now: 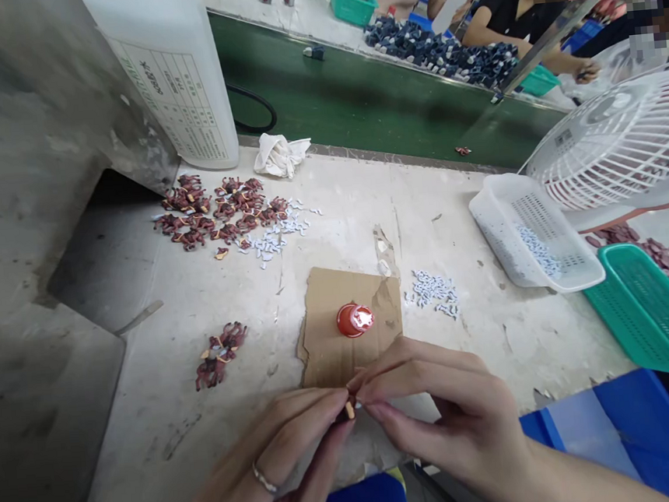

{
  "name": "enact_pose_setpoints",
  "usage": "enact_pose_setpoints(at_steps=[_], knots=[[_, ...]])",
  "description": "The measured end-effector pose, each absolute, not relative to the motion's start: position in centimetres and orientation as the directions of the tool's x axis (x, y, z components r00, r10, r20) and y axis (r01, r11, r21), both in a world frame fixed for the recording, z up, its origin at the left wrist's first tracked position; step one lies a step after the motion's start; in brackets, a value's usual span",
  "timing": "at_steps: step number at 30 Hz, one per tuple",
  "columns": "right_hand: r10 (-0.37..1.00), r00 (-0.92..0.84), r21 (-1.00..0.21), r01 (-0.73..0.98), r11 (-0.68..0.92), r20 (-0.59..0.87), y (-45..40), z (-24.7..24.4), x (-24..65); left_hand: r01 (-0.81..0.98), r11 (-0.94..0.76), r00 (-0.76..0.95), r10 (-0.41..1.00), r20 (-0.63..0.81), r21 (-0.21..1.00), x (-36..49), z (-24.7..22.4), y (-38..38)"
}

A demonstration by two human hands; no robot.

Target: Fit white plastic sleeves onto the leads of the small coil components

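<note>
While the left hand [268, 464] and right hand [448, 421] meet above the near edge of the counter [494, 338], their fingertips [327, 402] close from both sides on a small pale tab [349, 411]. Its long axis points roughly away from the person, and it sits about midway between the hands, its grip partly hidden. Just ahead, a torn cardboard sheet [325, 345] carries a red cap [354, 319]. Past the sheet's right edge lies a heap of white bits [433, 293]. Toward the counter's far edge, dark red pieces [214, 211] spread near a crumpled white cloth [279, 156], with a smaller clump of red pieces [219, 355] off to the left.
</note>
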State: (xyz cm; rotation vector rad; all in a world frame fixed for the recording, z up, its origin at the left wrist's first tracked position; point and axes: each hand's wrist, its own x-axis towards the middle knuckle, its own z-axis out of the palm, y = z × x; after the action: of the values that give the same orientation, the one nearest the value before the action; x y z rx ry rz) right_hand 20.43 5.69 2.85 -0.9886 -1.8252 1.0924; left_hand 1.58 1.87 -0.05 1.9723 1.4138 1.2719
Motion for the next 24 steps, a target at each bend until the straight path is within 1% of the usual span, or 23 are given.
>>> enact_pose_setpoints(at_steps=[2,4,6,9,10,12,14,16,18,21,24], knots=[[0.884,-0.402,-0.904,0.238,0.354,0.24,5.7,3.0,20.4,0.541,-0.421,0.081,0.888,0.453,0.728,1.4,-0.3,1.9],[0.861,-0.429,-0.864,0.285,0.415,0.273,5.6,3.1,20.4,0.536,-0.43,0.094,0.885,0.456,0.726,1.2,-0.5,1.9],[0.808,-0.487,-0.764,0.363,0.533,0.332,5.2,3.1,20.7,0.513,-0.425,0.099,0.892,0.44,0.746,1.1,-0.6,1.9],[0.7,-0.557,-0.565,0.431,0.704,0.448,4.7,2.7,21.2,0.457,-0.386,0.072,0.914,0.4,0.801,1.5,-0.7,1.9],[0.673,-0.564,-0.521,0.435,0.734,0.479,4.6,2.6,21.4,0.447,-0.37,0.051,0.919,0.39,0.814,1.7,-0.7,1.9],[0.65,-0.564,-0.488,0.433,0.758,0.509,4.6,2.5,21.7,0.438,-0.35,0.011,0.923,0.385,0.828,2.1,-0.6,1.9],[0.654,-0.581,-0.511,0.42,0.75,0.484,4.7,2.6,21.9,0.435,-0.358,-0.01,0.916,0.402,0.827,2.4,-0.5,1.9],[0.686,-0.589,-0.579,0.404,0.708,0.427,5.0,2.9,21.9,0.448,-0.388,0.01,0.903,0.429,0.806,2.3,-0.3,2.0],[0.742,-0.561,-0.676,0.388,0.627,0.366,5.2,3.2,22.0,0.476,-0.416,0.057,0.894,0.444,0.775,2.0,-0.1,2.1],[0.831,-0.47,-0.814,0.33,0.477,0.296,5.3,3.3,21.9,0.511,-0.422,0.091,0.893,0.441,0.749,1.7,0.1,2.2],[0.87,-0.453,-0.903,0.264,0.34,0.195,5.3,3.2,21.6,0.533,-0.4,0.067,0.899,0.434,0.746,1.8,0.1,2.1]])
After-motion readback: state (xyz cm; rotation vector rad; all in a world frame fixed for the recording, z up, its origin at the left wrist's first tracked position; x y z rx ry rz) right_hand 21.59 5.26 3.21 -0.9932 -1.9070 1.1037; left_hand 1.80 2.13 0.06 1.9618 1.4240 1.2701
